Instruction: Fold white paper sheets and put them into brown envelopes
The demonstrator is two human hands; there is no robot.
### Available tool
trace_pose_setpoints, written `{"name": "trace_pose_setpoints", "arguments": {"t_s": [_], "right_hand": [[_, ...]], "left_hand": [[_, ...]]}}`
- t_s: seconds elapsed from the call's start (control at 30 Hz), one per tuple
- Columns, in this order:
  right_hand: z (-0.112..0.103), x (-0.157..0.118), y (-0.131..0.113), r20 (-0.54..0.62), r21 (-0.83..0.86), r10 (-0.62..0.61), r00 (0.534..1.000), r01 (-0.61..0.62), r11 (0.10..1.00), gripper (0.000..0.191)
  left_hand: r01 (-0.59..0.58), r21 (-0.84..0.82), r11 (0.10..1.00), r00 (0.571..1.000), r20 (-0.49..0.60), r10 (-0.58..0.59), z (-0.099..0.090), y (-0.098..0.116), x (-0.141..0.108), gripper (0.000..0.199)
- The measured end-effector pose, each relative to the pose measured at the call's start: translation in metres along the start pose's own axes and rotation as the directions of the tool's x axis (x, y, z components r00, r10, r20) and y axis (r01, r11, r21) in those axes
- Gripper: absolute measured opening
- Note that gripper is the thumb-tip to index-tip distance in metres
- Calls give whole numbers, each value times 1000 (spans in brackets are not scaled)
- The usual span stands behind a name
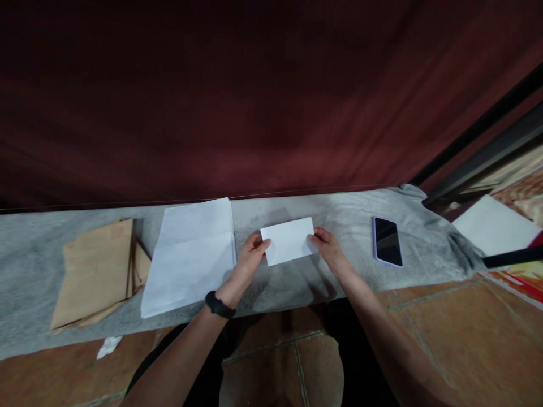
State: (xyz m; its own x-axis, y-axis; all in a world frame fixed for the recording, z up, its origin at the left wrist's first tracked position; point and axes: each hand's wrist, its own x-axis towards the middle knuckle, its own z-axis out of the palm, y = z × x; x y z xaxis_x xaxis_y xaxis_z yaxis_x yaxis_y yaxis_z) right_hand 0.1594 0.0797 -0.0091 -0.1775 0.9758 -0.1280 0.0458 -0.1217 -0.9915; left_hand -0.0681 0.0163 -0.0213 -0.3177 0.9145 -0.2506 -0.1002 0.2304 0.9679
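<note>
Dark red curtain (271, 113) fills the space beyond both hands, its lower edge meeting the far side of a long desk (352, 215) draped in grey cloth. Someone sits at the near side, knees in black below the edge, bare forearms reaching over it, and from where I stand both hands are busy with one small white sheet (291, 240). The left hand (253, 250) grips its left end, thumb lying on top and fingers curled beneath; a black band (220, 305) circles that wrist. The right hand (326, 243) pinches the opposite end in the same way, so the sheet stretches between the two, slightly tilted, its left end nearer the person. Just beside the left hand, on its outer side, lies a stack of larger white paper (190, 257), a faint crease running across the top page. Farther out past that stack sit brown envelopes (97, 271), piled unevenly, with some poking out from under the others. To the right of the right hand, well apart from it, a phone (387, 241) in a pale purple case rests with its dark screen up. Below the hands, reddish-brown floor tiles (466, 322) show, and a crumpled white scrap (109, 346) lies down there on the left, below the envelopes.
</note>
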Motion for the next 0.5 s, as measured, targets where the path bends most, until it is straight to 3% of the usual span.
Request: {"name": "trace_pose_setpoints", "arguments": {"t_s": [0.13, 0.23, 0.33, 0.5], "right_hand": [[5, -5, -4, -17, 111, 95, 995, -92, 990, 31], [10, -10, -4, 53, 187, 209, 976, -216, 959, 36], [14, -13, -3, 96, 197, 248, 964, -263, 944, 35], [13, -11, -4, 60, 217, 243, 968, -250, 944, 29]], "left_hand": [[58, -137, 989, 998, 14, -56, 0, 4, -6, 31], [19, -170, 985, 998, -51, -28, 1, 10, -7, 31], [23, -192, 981, 997, -64, -36, 1, 14, -8, 34], [157, -215, 964, 983, 131, -131, 2, 14, -16, 44]]}}
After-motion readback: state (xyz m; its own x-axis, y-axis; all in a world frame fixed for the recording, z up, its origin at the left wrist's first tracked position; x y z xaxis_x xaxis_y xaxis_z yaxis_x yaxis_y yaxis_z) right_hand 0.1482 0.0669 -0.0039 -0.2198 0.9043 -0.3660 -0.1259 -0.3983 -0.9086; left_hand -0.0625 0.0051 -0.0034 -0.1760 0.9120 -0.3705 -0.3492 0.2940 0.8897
